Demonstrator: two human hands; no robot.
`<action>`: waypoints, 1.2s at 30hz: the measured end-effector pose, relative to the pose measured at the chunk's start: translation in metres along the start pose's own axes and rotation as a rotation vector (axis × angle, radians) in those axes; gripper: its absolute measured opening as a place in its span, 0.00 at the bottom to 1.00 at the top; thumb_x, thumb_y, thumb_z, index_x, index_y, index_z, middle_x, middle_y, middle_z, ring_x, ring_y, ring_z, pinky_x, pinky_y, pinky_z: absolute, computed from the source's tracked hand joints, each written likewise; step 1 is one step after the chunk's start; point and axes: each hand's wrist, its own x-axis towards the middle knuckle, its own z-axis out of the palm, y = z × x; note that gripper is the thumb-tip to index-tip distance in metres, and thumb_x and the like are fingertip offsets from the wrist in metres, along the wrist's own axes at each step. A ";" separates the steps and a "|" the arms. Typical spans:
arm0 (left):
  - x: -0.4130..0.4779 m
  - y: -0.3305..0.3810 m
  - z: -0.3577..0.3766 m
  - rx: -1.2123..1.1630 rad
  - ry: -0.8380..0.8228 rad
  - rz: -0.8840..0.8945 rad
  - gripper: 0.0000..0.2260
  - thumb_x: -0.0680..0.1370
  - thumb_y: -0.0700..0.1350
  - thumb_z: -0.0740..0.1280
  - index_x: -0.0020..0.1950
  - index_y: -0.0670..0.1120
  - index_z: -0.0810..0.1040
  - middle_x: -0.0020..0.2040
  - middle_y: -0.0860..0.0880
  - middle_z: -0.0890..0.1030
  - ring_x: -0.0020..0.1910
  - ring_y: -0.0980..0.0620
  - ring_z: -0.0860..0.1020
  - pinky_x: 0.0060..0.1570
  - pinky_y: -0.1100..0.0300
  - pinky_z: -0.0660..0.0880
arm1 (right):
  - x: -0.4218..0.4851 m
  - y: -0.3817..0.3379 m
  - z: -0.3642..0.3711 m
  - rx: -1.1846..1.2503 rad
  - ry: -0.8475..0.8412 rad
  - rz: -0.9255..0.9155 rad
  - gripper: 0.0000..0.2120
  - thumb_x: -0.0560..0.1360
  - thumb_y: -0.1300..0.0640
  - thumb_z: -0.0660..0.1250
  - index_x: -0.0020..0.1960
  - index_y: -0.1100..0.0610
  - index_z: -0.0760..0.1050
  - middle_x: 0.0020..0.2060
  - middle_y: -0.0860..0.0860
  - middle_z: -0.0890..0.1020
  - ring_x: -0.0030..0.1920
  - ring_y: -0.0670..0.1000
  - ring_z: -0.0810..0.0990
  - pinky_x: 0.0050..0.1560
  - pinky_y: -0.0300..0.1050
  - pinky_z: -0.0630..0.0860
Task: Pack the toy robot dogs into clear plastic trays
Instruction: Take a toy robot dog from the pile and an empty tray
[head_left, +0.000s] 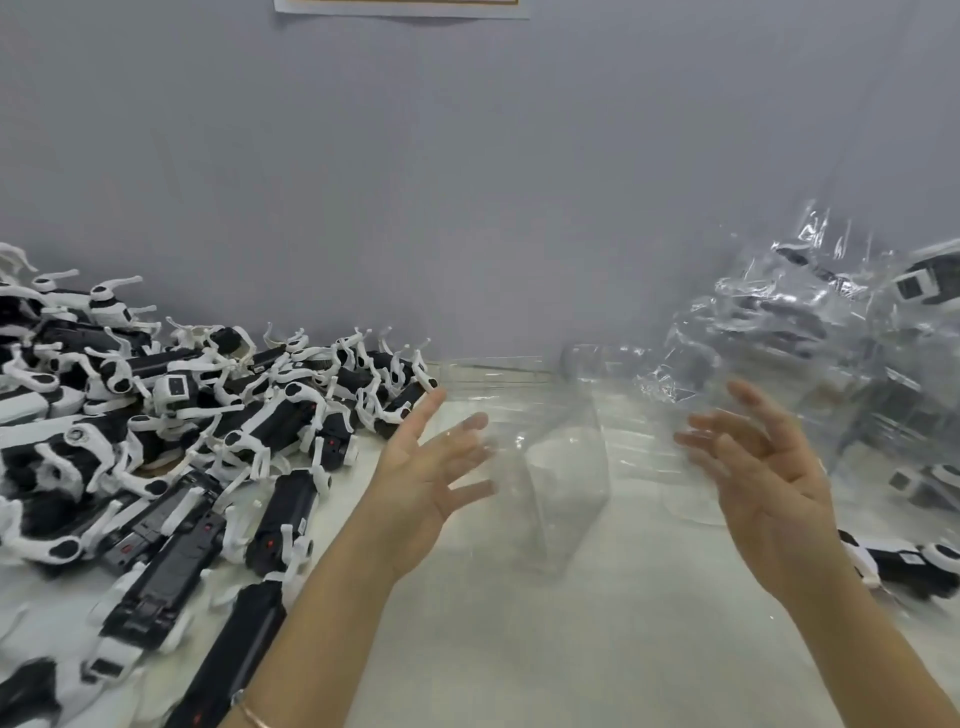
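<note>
A big heap of black-and-white toy robot dogs covers the left part of the white table. Between my hands lies a clear plastic tray, empty as far as I can see. My left hand hovers at its left side with the fingers spread and straight, holding nothing. To the tray's right, my right hand is raised palm inward, its fingers loosely spread and holding nothing either. Whether either hand touches the tray is unclear, as the plastic is transparent and the fingers are blurred.
At the right stands a pile of clear trays with packed dogs. One dog lies at the right edge of the table. A grey wall rises right behind the table.
</note>
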 end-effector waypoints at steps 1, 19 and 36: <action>-0.001 0.001 0.002 0.021 -0.004 0.005 0.31 0.68 0.42 0.75 0.70 0.53 0.69 0.55 0.46 0.84 0.49 0.46 0.83 0.47 0.46 0.82 | -0.001 -0.001 -0.005 -0.094 -0.031 -0.030 0.21 0.71 0.66 0.63 0.58 0.47 0.76 0.44 0.48 0.85 0.49 0.52 0.83 0.55 0.42 0.78; -0.034 -0.002 0.048 0.053 0.123 0.106 0.07 0.72 0.38 0.73 0.45 0.49 0.85 0.48 0.52 0.82 0.51 0.58 0.81 0.52 0.62 0.78 | -0.063 0.039 0.006 -0.649 -0.592 0.347 0.36 0.60 0.44 0.70 0.64 0.24 0.65 0.66 0.26 0.66 0.72 0.33 0.59 0.71 0.37 0.59; -0.058 -0.016 0.045 0.329 -0.104 0.318 0.07 0.61 0.42 0.79 0.31 0.51 0.82 0.64 0.64 0.77 0.68 0.66 0.70 0.67 0.63 0.70 | -0.044 -0.007 0.055 -0.206 -0.135 0.403 0.37 0.54 0.40 0.76 0.62 0.43 0.73 0.50 0.50 0.85 0.51 0.50 0.84 0.53 0.45 0.73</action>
